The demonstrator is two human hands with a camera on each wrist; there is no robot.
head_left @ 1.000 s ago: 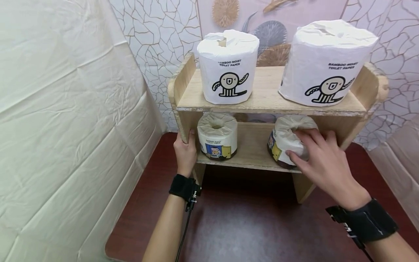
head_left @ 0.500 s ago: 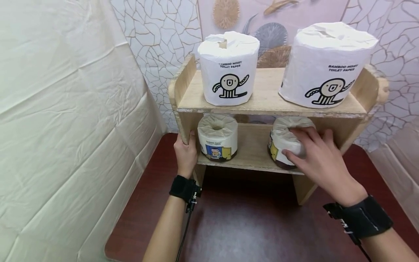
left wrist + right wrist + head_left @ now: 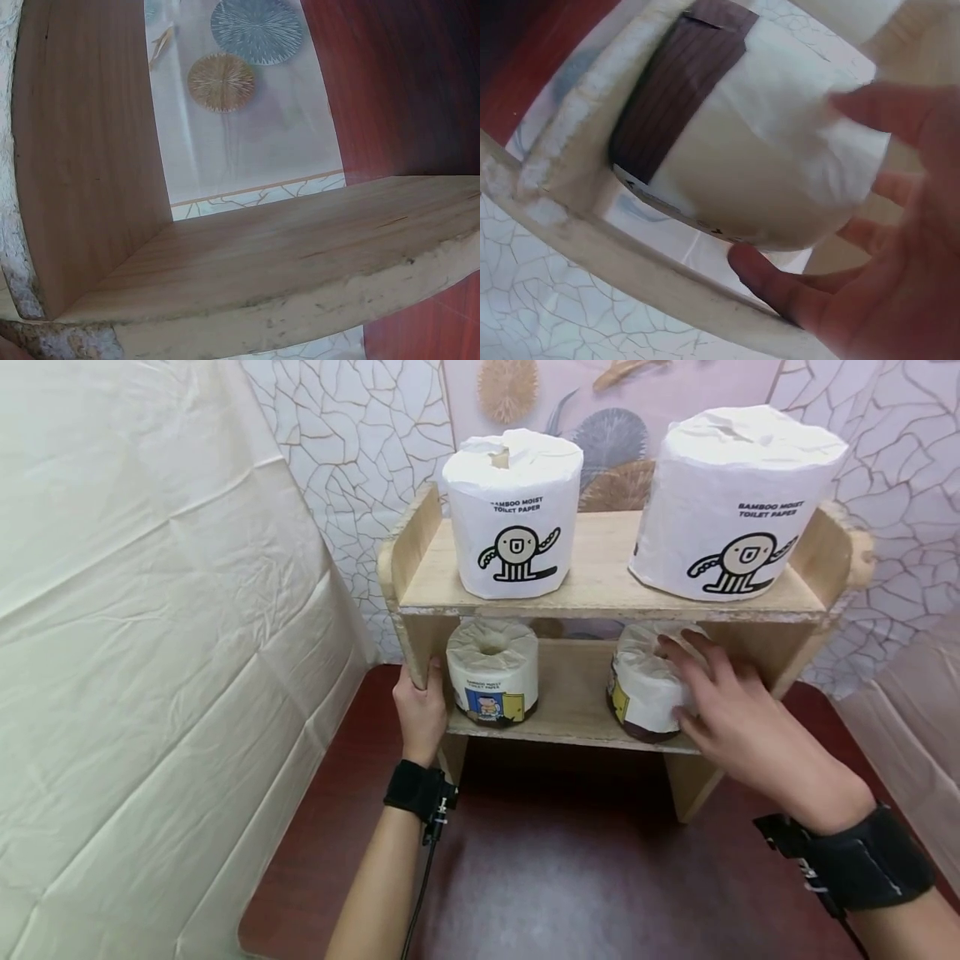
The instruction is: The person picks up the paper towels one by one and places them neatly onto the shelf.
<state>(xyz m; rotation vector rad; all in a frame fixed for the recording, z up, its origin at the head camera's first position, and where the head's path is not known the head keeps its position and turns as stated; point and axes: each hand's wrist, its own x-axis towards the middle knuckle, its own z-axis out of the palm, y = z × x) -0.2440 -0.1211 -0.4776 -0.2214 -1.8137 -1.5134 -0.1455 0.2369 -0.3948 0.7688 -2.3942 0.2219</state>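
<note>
My left hand [image 3: 422,710] grips the left side panel of a two-tier wooden shelf [image 3: 573,693], its fingers hidden behind the board. In the left wrist view, only a sliver of that hand shows in the lower left corner. At the right end of the lower tier stands a wrapped toilet paper roll [image 3: 643,693] with a dark base band. Over its top and right side, my right hand [image 3: 738,722] spreads its fingers loosely. In the right wrist view, the thumb [image 3: 885,112] overlaps the roll's wrapper; whether it touches is too blurred to tell.
Another wrapped roll [image 3: 495,672] stands at the lower tier's left end. Two larger white rolls [image 3: 513,527], [image 3: 735,518] sit on the upper tier. The shelf stands on a dark red table [image 3: 555,860], with a pale cloth [image 3: 172,660] to the left and a patterned wall behind.
The lower right roll has turned and shifted slightly left, then come to stand upright. My right hand's thumb has moved back from its front, and the fingers have loosened. My left hand keeps its grip.
</note>
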